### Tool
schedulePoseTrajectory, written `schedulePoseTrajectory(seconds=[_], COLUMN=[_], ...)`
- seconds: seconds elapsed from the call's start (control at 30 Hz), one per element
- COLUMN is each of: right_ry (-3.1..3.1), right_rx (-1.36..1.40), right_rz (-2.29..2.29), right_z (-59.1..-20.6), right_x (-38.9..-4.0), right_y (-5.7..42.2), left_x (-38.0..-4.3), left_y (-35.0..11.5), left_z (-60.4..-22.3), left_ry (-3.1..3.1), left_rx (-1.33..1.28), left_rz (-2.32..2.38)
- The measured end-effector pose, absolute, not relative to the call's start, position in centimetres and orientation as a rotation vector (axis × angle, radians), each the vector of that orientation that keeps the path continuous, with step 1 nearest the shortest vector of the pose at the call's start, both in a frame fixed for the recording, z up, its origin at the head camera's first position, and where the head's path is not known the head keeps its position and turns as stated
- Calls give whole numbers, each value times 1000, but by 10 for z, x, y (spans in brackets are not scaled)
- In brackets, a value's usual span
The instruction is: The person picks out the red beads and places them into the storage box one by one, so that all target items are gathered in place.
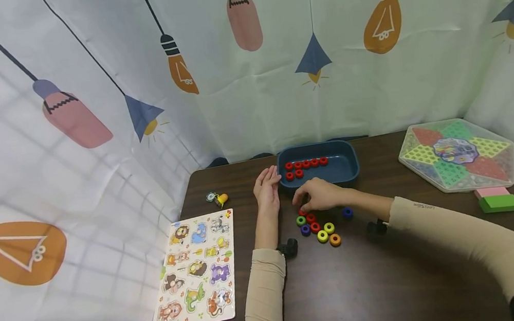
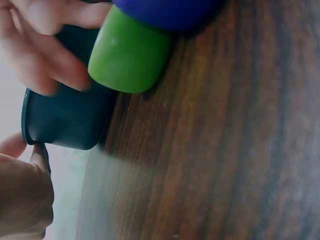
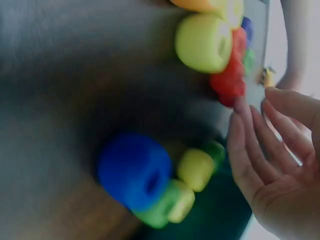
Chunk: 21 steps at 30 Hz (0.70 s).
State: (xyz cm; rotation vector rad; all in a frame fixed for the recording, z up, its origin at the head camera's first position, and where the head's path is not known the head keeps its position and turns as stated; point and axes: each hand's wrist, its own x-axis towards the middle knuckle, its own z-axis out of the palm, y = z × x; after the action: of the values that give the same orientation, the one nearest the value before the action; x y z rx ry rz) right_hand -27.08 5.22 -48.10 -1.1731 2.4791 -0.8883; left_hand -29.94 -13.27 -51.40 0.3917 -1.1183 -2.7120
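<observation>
The table was dark brown with a wood grain. At its back stood a dark blue tray, and in front of that lay a loose cluster of rings: red, green, purple, yellow and orange, some touching. A blue ring sat apart to the right. At the left edge a pale board with animal pictures lay flat, and behind it was a small yellow toy. At the right back lay a clear hexagonal box, a green block near its front corner and a pink block just behind the green.
</observation>
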Motion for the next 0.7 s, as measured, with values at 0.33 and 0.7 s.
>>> schedulePoseTrajectory(seconds=[0.33, 0.7], right_ry=[2447, 2369], right_rx=[-1114, -904], right_rz=[-923, -1070], right_z=[-503, -497], right_x=[-269, -270], right_y=[44, 52], left_x=[-298, -298], left_y=[-133, -133], left_z=[-513, -513], left_ry=[-1138, -1138], left_rx=[396, 398], left_rz=[-2717, -2712])
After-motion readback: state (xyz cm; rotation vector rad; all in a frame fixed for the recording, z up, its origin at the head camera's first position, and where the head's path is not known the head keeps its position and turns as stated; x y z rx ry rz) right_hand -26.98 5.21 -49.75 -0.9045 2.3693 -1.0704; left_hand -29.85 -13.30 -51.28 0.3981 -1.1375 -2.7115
